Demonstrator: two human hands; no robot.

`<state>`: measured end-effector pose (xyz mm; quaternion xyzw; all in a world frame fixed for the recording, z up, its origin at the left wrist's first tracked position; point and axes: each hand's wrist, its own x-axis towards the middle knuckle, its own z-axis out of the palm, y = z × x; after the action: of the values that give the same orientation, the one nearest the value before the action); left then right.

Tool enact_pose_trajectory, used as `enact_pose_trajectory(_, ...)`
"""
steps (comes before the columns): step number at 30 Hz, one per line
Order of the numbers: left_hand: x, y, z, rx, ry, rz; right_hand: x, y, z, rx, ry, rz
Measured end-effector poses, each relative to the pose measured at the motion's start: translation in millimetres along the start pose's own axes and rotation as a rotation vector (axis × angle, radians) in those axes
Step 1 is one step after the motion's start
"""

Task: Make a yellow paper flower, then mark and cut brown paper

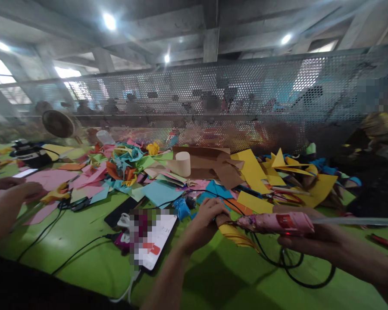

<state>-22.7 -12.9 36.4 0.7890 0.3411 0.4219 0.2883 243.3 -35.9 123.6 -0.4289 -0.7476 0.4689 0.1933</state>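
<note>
I have the right hand [320,241] closed around a pink glue gun [278,223], its nozzle pointing left and a small red light glowing on its underside. A translucent glue stick [358,221] runs out of the gun's rear toward the right edge of my view. The left hand [205,221] is narrowed, fingertips pinching the brown end of a pleated yellow paper piece [241,237], whose folds fan down and to the right, just above the green tabletop [216,275]. The nozzle sits right at that brown end; I cannot tell whether it touches. A black cable [313,286] loops below the gun.

Left of the left forearm I see a tablet-like device with a lit screen [157,241], beside a purple and white power adapter [124,239]. Beyond the hands, loose coloured paper lies heaped, with a cream paper roll [183,164] upright near a brown sheet [210,163]. At far left are a co-worker's hands [30,189], near a yellow glue gun [56,193]. A perforated metal panel [194,94] stands behind everything.
</note>
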Motion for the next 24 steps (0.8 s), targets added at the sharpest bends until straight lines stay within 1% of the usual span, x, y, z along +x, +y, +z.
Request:
enact_pose_trajectory(4, 0.6, 1.4, -1.0, -0.036, 0.006, 0.012, -2.0, 4.4, -0.9, 0.026, 0.015, 0.004)
enact_pose_trajectory(9, 0.2, 1.0, -0.8, -0.083, 0.024, 0.022, -4.1, 3.4, -1.0, 0.059, 0.011, -0.003)
enact_pose_trajectory(12, 0.0, 2.1, -0.5, -0.105, 0.033, 0.019, -5.0, 1.7, -1.5, 0.037, 0.003, -0.018)
enact_pose_trajectory(20, 1.3, 6.4, -1.7, -0.11, 0.03, 0.015, -5.2, 1.6, -0.5, -0.008, 0.038, -0.024)
enact_pose_trajectory(24, 1.4, 2.1, -0.3, -0.081, 0.048, 0.024, -5.0, 5.3, 1.3, 0.055, 0.125, -0.015)
